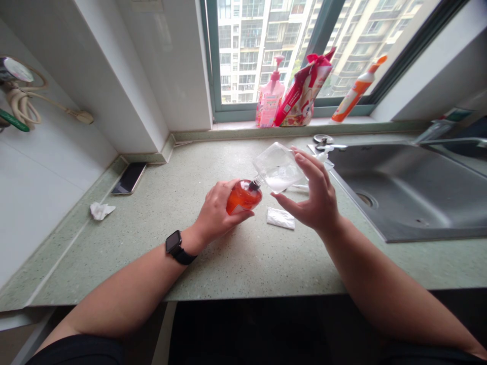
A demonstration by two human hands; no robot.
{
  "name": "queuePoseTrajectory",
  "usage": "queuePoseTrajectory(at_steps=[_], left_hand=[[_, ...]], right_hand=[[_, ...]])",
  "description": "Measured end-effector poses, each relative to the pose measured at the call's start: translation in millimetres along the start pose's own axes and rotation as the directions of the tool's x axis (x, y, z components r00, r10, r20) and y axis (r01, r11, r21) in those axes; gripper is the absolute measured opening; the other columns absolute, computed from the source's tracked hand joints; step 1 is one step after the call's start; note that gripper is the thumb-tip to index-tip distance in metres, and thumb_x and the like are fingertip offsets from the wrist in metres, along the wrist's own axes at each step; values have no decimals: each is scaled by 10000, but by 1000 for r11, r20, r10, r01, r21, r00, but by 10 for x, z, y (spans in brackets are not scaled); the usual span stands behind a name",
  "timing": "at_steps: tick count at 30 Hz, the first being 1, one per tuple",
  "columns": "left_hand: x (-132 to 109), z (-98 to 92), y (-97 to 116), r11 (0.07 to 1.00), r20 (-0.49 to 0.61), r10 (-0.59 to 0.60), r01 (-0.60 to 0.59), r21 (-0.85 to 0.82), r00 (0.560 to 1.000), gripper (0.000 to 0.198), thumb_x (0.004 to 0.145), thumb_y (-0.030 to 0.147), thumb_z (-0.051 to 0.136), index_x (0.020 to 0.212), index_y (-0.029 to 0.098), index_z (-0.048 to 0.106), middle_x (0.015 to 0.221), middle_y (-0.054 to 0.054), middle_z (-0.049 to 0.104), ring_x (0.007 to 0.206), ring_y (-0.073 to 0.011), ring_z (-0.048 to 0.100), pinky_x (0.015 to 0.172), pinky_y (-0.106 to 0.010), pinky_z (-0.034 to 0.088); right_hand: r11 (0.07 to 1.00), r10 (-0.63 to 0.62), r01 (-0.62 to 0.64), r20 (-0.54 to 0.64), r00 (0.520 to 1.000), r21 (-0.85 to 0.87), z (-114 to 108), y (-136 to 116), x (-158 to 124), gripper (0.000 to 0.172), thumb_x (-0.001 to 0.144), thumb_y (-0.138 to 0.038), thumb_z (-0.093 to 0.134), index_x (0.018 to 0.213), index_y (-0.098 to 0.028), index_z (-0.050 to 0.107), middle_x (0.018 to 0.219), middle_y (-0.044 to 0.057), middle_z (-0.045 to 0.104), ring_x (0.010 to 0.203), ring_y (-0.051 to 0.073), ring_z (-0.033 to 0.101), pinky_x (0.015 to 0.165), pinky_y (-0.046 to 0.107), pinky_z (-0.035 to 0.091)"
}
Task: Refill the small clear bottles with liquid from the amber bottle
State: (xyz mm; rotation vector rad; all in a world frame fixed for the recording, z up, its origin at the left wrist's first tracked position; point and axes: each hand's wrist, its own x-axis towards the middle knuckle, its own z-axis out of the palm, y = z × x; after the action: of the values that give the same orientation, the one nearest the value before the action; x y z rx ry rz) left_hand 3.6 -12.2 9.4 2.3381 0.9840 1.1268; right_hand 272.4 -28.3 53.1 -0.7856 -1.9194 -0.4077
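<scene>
My left hand (216, 207) is wrapped round a bottle of orange liquid (240, 198), which leans slightly on the counter. Tilted above it is a clear square bottle (274, 161) with a little whitish liquid inside, gripped between the thumb and fingers of my right hand (318, 196). Its neck points down to the left and meets the dark mouth of the orange bottle; whether liquid is flowing I cannot tell. A folded white tissue (280, 218) lies just below the clear bottle. Behind my right fingers a white pump top (324, 153) is partly hidden.
To the right is a steel sink (403, 187). A phone (129, 178) and a crumpled tissue (101, 211) lie at the left of the speckled counter (152, 253). On the windowsill stand a pink pump bottle (270, 101), a red bag (304, 94) and an orange-and-white bottle (353, 96).
</scene>
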Motion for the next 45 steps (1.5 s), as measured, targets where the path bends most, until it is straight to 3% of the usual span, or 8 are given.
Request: queuePoseTrajectory(at_steps=[21,45], left_hand=[[-8,-1,3,1000,-3,-2,2,-1,1000,770,901,612,785,1526,287,476,1388,-137,608,1261,-325,590,1106,-539,479],[-3,-5,1,1000,0,3,-3,0,1000,769,905,614,781,1525,279,474,1381,-136,612,1252,-320,595,1106,-534,477]], right_hand=[[1000,-22,22,11,1000,-20,-6,-38,10,823,891,-277,794,1613,-427,428,1667,41,493,1459,369,579,1156,655,552],[1000,18,-18,14,1000,3,14,-34,3,860,907,-360,784,1649,-412,353,1637,70,520,1468,386,563,1160,684,535]])
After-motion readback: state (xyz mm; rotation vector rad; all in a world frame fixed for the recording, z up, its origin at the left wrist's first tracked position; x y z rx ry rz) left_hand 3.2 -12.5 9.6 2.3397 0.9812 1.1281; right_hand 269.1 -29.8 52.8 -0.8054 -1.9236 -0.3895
